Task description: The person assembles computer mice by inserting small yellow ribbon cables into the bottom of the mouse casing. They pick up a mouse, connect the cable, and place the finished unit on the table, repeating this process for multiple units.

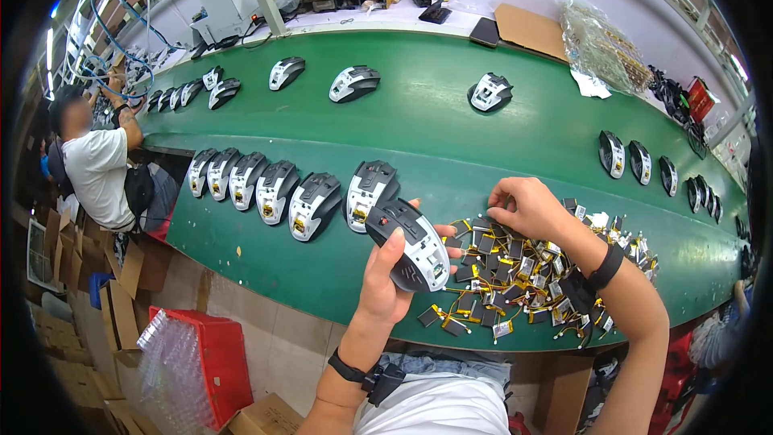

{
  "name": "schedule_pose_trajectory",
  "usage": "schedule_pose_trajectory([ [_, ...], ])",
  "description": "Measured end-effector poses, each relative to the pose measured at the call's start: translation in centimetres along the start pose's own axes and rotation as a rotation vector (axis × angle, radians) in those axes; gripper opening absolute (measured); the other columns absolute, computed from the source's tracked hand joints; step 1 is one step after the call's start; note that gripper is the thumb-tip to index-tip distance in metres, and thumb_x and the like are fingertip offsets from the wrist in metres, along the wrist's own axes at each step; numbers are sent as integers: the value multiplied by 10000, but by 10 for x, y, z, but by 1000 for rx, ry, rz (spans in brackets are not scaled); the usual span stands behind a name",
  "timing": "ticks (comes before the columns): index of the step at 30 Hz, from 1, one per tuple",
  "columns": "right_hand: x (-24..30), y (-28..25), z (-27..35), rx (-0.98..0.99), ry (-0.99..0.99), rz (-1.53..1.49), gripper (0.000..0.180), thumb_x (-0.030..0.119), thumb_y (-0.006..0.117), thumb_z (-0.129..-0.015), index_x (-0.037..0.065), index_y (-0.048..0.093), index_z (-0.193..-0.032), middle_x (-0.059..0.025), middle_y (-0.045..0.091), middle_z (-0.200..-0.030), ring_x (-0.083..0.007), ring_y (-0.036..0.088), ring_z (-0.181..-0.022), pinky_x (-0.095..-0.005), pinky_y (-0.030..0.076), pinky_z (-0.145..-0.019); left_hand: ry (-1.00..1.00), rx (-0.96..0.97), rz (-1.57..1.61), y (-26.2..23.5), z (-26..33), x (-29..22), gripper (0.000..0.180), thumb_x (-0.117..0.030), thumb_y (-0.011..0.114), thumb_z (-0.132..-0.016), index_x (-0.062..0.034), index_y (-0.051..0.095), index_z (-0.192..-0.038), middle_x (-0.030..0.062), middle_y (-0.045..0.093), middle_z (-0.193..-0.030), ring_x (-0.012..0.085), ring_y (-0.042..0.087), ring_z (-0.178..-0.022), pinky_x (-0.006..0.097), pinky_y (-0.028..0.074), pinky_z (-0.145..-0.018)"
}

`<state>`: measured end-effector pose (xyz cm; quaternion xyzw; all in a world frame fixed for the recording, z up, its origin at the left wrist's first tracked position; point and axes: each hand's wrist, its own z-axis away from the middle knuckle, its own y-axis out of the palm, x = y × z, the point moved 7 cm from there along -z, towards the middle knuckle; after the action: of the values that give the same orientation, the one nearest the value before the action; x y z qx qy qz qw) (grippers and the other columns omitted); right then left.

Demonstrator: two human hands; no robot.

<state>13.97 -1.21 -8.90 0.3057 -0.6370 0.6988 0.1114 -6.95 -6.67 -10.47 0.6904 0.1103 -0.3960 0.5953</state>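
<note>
My left hand [381, 286] is closed round a black and grey computer mouse [412, 248], holding it tilted above the green bench, with an open recess on its body showing. To its right, my right hand [527, 207] hovers at the far edge of a heap of small battery packs [515, 278] with thin wires and yellow tape. Its thumb and fingers are pinched together; what they hold, if anything, is hidden. Just beyond the held mouse sits another mouse [372, 193] with its recess exposed. Farther left, a row of similar mice [276, 192] shows yellow-taped parts inside.
More mice [354, 84] stand spaced along the raised green belt [419, 117]. A co-worker [101, 165] sits at the far left. Below the bench are a red crate [221, 362] with bubble wrap and several cardboard boxes [121, 310]. A dark phone [485, 32] lies on the back ledge.
</note>
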Motion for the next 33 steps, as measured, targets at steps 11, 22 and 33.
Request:
schedule_pose_trajectory([
  [11, 25, 22, 4, -116, -247, 495, 127, 127, 623, -846, 2, 621, -871, -177, 670, -833, -334, 664, -751, -405, 530, -691, -11, -11, 9, 1, -1, 3, 689, -480, 510, -932, -79, 301, -1452, 281, 561, -1210, 412, 653, -1005, 493, 590, -808],
  [22, 47, -27, 38, -81, 91, -591, 164, 143, 599, -945, -19, 581, -947, -62, 623, -781, -93, 583, -727, -259, 473, -646, -49, 7, 37, 16, -4, 1, 730, -490, 525, -913, -74, 282, -1462, 280, 557, -1219, 404, 648, -1021, 480, 586, -830],
  [33, 95, -31, 64, -165, -26, -226, 134, 65, 701, -856, 3, 585, -880, -83, 592, -768, -177, 597, -624, -291, 489, -582, -48, 97, 205, 41, 3, 1, 779, -525, 512, -904, -45, 270, -1467, 279, 535, -1249, 389, 566, -1151, 508, 576, -840],
])
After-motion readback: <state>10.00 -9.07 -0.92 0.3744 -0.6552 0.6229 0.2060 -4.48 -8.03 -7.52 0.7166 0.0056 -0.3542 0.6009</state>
